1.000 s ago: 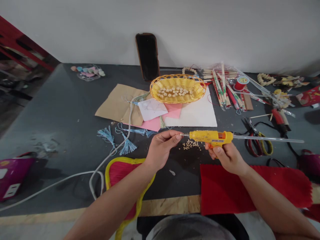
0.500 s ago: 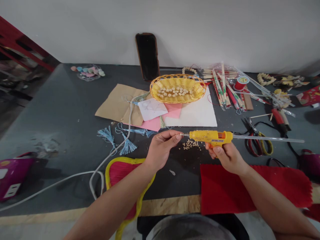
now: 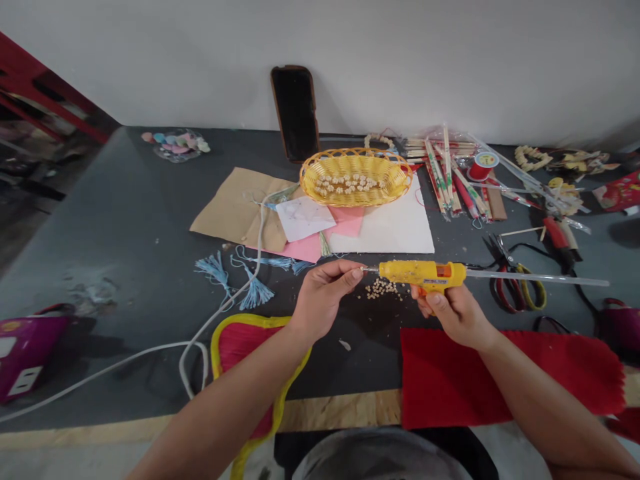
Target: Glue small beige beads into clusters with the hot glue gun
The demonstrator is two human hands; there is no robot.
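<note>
Right hand (image 3: pixel 450 317) firmly closed around a yellow plastic hot glue gun (image 3: pixel 420 275), its rough surface speckled with dried glue and a long, clear glue stick (image 3: pixel 540 277) straight out of the back, all held above the dark tabletop (image 3: pixel 150 220). Left hand (image 3: pixel 320 300) pinching with thumb and forefinger just beside the thin metal nozzle (image 3: pixel 370 269), the pinched thing too small to tell. Small, pale, rounded beads (image 3: pixel 383 289) lying in a loose heap below the gun, with more inside a woven yellow basket (image 3: pixel 356 151).

a plain white wall (image 3: pixel 400 60) behind a dark tabletop (image 3: pixel 100 220)
</note>
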